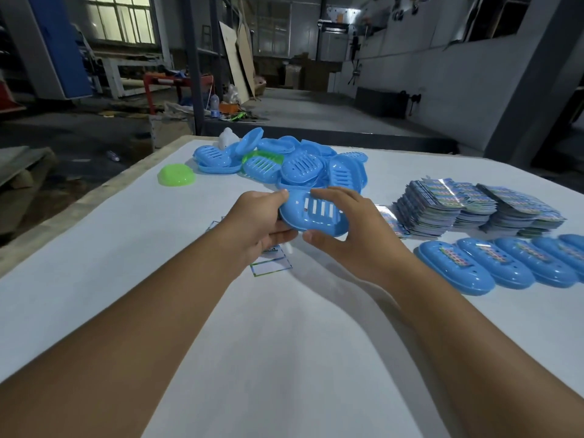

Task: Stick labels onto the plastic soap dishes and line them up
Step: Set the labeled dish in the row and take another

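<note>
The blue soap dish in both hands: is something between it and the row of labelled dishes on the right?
Nothing visible blocks it. Bare table lies between the blue soap dish and the row of labelled dishes.

Blue soap dish (311, 213) between both hands (316, 229)

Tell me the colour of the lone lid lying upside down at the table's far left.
The lone lid is bright green, clearest in the head view, left of the blue pile.

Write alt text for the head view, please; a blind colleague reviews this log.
Both hands, left hand and right hand, hold a slotted blue soap dish above a white table. Behind it lies a pile of unlabelled dishes; to the right, label stacks and a row of labelled dishes.
</note>
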Available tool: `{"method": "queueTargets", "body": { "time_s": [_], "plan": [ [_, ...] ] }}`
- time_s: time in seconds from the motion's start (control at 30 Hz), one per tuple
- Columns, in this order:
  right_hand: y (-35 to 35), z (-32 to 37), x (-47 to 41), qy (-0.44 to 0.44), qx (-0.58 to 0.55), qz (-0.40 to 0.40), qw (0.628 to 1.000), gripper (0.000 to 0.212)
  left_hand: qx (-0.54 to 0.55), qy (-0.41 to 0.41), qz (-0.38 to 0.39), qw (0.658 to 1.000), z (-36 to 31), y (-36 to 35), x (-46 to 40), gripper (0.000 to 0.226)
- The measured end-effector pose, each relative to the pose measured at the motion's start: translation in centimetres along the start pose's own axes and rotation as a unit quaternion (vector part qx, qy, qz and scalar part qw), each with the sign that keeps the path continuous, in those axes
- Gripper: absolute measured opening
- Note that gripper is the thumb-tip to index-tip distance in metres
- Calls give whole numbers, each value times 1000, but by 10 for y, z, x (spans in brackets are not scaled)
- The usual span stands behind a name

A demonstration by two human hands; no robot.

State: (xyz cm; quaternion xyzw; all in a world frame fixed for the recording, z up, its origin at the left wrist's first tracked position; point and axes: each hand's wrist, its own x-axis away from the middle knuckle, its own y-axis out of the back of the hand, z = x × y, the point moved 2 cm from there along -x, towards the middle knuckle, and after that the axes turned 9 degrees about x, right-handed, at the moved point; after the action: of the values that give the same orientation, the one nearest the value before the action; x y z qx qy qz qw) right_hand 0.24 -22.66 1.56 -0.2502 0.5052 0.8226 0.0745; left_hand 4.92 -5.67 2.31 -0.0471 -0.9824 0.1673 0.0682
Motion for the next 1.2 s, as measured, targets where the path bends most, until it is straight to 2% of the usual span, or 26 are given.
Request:
{"method": "queueTargets", "body": {
  "time_s": [0.1, 0.13, 0.17, 0.2, 0.23, 0.27, 0.3, 0.33, 0.43, 0.5, 0.63, 0.7, 0.8, 0.87, 0.97, 1.03, 1.1, 1.2],
  "plan": [
    [-1, -2, -1, -9, 16, 21, 1000, 60, -8, 12, -4, 1000, -3, 3, 2, 22],
    [-1, -4, -1, -16, 22, 31, 999, 60, -67, -14, -18, 998, -5, 6, 2, 25],
    [-2, -6, -1, -25, 32, 44, 998, 59, -179, -62, -41, 981, -8, 11, 0, 30],
    [-3, -8, 0, -36, 46, 60, 996, 59, -325, -122, -75, 935, -11, 17, -2, 33],
    [-4, -11, 0, -47, 63, 80, 994, 59, -462, -173, -115, 862, -14, 21, -2, 34],
    [-5, -13, 1, -54, 78, 100, 990, 59, -556, -197, -141, 795, -15, 24, 0, 33],
    [-6, -15, 1, -59, 89, 117, 987, 58, -602, -196, -150, 760, -16, 27, 1, 33],
    [-7, -16, 1, -62, 94, 131, 985, 57, -617, -176, -146, 753, -15, 30, 2, 36],
    [-7, -16, 0, -77, 87, 157, 981, 56, -622, -121, -116, 765, -10, 32, 5, 52],
    [-7, -15, 1, -85, 84, 168, 978, 57, -624, -114, -104, 766, -9, 32, 6, 56],
    [-6, -11, 3, -90, 88, 171, 977, 57, -594, -98, -93, 793, -11, 31, 4, 70],
    [-6, -9, 3, -90, 89, 171, 977, 58, -569, -87, -89, 813, -12, 32, 3, 77],
    [-7, -8, 4, -90, 88, 168, 978, 58, -497, -73, -87, 860, -14, 33, 1, 84],
    [-7, -7, 5, -89, 85, 166, 978, 59, -456, -50, -84, 885, -16, 34, 1, 75],
    [-8, -8, 5, -90, 86, 166, 978, 61, -441, -54, -66, 894, -17, 35, -2, 27],
    [-8, -8, 5, -89, 88, 161, 979, 63, -443, -88, -57, 890, -19, 35, -6, 26],
    [-8, -6, 3, -85, 71, 127, 986, 62, -394, -113, -32, 912, -21, 32, -6, 22],
    [-6, -1, 0, -104, -59, 34, 992, 48, -309, -124, 39, 942, -21, 21, -2, 13]
  ]
}}
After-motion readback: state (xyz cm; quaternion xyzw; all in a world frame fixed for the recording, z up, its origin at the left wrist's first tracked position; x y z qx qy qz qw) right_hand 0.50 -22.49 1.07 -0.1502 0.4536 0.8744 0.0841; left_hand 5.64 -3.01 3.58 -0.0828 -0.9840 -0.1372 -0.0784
